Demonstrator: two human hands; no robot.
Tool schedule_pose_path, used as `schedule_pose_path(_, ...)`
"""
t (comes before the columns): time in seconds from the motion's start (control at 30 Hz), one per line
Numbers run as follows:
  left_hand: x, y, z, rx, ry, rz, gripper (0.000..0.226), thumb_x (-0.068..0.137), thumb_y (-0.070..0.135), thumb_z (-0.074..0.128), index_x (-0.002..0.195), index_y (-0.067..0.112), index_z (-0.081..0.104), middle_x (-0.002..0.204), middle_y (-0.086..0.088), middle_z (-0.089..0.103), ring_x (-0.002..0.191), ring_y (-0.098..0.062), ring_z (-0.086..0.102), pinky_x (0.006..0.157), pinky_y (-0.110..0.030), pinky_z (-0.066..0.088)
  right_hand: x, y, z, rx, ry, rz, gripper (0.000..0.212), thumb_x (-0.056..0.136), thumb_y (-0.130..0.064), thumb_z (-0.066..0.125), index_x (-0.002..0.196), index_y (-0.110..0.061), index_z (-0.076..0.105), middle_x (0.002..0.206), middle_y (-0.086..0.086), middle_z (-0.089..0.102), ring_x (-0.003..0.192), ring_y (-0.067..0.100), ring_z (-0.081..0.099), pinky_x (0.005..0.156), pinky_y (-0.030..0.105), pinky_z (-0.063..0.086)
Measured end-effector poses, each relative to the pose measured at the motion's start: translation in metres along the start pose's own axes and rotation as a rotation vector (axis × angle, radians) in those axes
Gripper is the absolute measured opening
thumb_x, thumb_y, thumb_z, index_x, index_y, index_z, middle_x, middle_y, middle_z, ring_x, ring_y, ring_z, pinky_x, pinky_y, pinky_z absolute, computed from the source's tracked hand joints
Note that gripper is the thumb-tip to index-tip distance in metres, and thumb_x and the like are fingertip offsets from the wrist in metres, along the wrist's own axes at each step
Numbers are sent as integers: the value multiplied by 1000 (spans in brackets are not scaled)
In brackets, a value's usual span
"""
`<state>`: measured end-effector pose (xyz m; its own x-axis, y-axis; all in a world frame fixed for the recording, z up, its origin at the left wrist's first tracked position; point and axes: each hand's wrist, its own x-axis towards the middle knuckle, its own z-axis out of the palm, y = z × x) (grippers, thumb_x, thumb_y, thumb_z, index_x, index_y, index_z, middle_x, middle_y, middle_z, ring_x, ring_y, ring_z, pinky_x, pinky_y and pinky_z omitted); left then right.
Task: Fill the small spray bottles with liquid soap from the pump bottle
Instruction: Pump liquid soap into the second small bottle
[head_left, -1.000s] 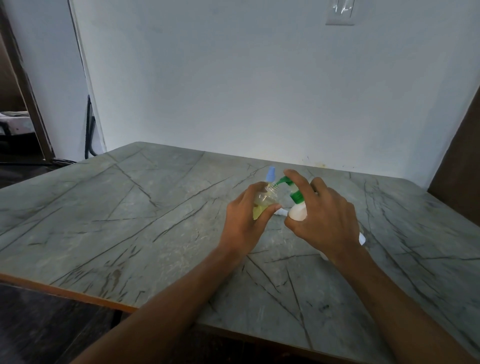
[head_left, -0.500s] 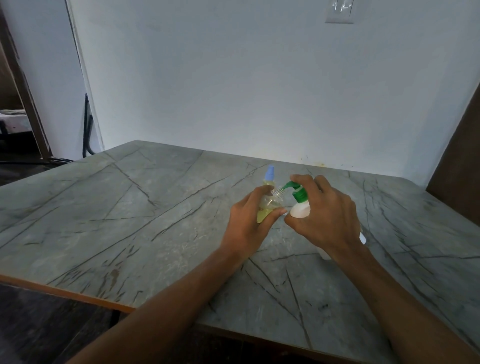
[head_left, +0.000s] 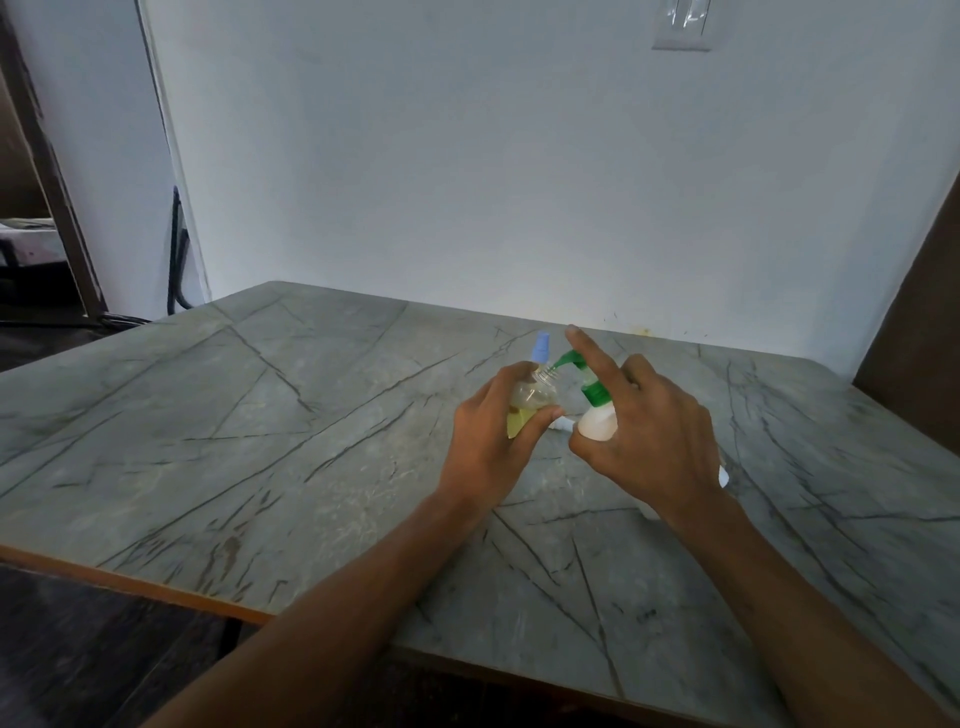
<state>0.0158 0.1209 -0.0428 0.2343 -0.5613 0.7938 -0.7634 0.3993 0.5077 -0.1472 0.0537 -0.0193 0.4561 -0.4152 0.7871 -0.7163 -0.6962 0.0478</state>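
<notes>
One small bottle partly filled, mid-frame over the worktop.
Left hand grips the clear spray bottle (yellow soap low inside, cap off); right hand clasps the pump bottle, forefinger raised over its green pump. Behind stands a blue-capped bottle, fill unclear.

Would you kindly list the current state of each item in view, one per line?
small spray bottle: uncapped, tilted, partly filled with yellow liquid
pump bottle: green nozzle at the small bottle's mouth
left hand: gripping the small spray bottle
right hand: gripping the pump bottle, index finger raised above the pump head
blue-capped bottle: upright behind, capped
table: bearing the blue-capped bottle
</notes>
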Motion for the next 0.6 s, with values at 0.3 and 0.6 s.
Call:
schedule_pose_path(0.3,0,-1,0,5,-5,-6,48,84,34,71,124,12,56,112,-1,66,90,3,51,74,4,36,-1,-1,1,-16,-32,24,96,64,-48,79,145,-41,27,92,3,56,67,20,54,51,34,53)
schedule_pose_path(0.6,-2,0,3,-10,-13,9,49,83,35,72,123,10,57,107,-1,68,87,3,54,74,2,38,3,1,0,55,0,2,84,61,-46,83,133,-32,42,90,4,58,64,20,56,51,32,53)
